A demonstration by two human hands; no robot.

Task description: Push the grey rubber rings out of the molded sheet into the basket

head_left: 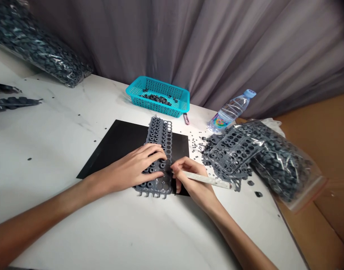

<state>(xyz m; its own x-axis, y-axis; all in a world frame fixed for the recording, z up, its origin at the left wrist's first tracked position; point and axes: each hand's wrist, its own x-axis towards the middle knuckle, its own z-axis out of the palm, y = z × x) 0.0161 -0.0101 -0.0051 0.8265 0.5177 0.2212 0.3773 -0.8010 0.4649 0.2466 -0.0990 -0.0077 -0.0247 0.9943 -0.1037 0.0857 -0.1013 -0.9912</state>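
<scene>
No readable text, colourful label (220, 122) on a clear plastic bottle (234, 105), its print too blurred to read

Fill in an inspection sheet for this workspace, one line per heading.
Surface: white table; black mat under the work.
Work items: grey perforated sheet, many rings in place, open holes along its right side; white stick-like tool, tip unclear.
Clutter: loose dark bits, piled sheets, bottle, pink-handled item, teal basket holding dark pieces.
Hands: left hand spread on the sheet; right hand gripping the tool.
Cables: nothing seen.
Surroundings: grey curtain behind; filled plastic bags at left and right.
</scene>
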